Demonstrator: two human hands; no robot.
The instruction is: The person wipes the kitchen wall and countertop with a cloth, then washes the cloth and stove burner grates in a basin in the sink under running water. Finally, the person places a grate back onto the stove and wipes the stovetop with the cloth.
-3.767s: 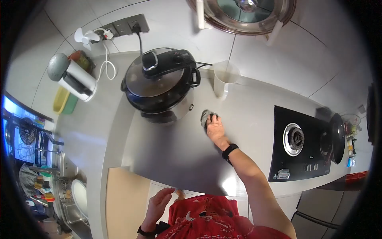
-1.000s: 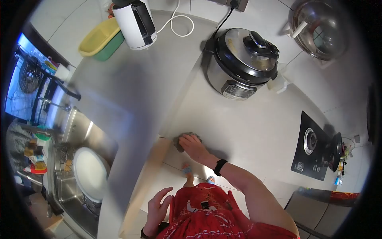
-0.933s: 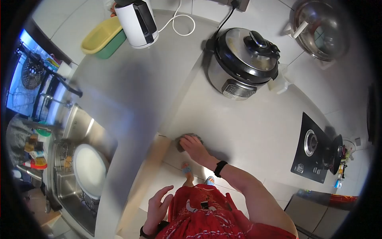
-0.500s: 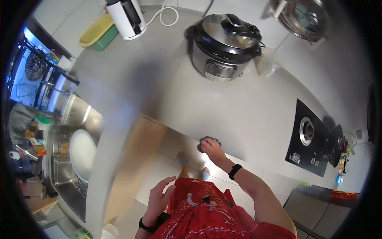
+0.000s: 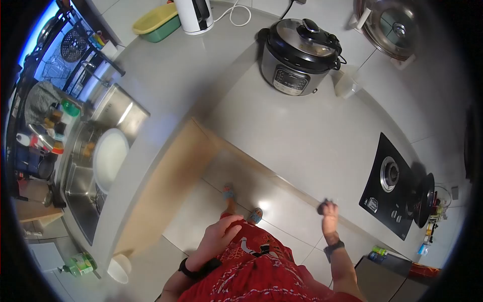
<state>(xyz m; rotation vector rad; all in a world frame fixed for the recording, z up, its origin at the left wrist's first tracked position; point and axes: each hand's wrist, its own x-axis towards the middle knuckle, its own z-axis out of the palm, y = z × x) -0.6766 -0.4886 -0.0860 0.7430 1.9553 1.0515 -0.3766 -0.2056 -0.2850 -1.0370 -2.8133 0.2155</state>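
Observation:
A dark grey cloth [image 5: 323,205] is bunched under the fingers of my right hand [image 5: 330,216], at the front edge of the grey counter [image 5: 297,146], left of the black gas stove [image 5: 385,186]. Bent fingers press on the cloth. My left hand [image 5: 219,235] hangs in front of the red clothing, away from the counter, its fingers apart and holding nothing. Farther back on the counter stands a pressure cooker [image 5: 297,58] with its lid on, and beside it a translucent jug [image 5: 347,84].
On the left a sink [image 5: 80,176] holds a white basin [image 5: 110,160]. A white kettle [image 5: 193,17] stands beside a yellow and green tub [image 5: 158,22] at the back. A pan [image 5: 426,200] sits at the stove's right. A white bin [image 5: 119,268] is on the floor.
My right hand has moved right along the counter's front edge with the cloth, closer to the stove. My left hand stays low by the clothing. The view has shifted.

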